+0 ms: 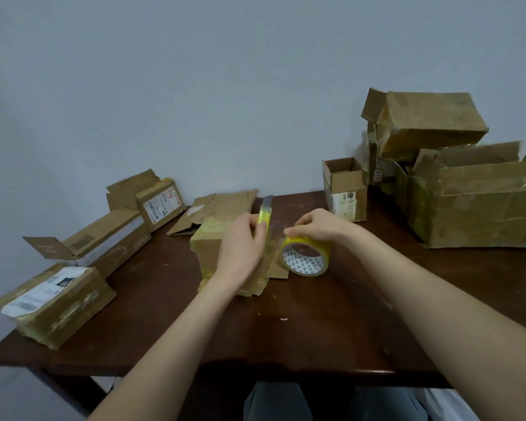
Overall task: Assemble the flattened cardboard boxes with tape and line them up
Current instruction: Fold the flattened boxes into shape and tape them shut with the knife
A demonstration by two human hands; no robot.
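Forearms cross the counter (286,329) near edge, bare wood beneath. Left hand (243,247) grips the knife (264,212), blade up, against the tape strip (274,238) stretched from box (210,250) to roll (305,253). Right hand (319,224) curls over the roll's top, just right of the left. The box sits under my left hand.

Cut advice: hold the strip taut, slice close to the box and away from my right fingers, then press the tail flat.

Room: flat cardboard (222,205) just behind the hands, small open box (345,189) beyond the right, big boxes (474,208) far right, taped boxes (55,302) well left by the edge. Free lane is toward me.
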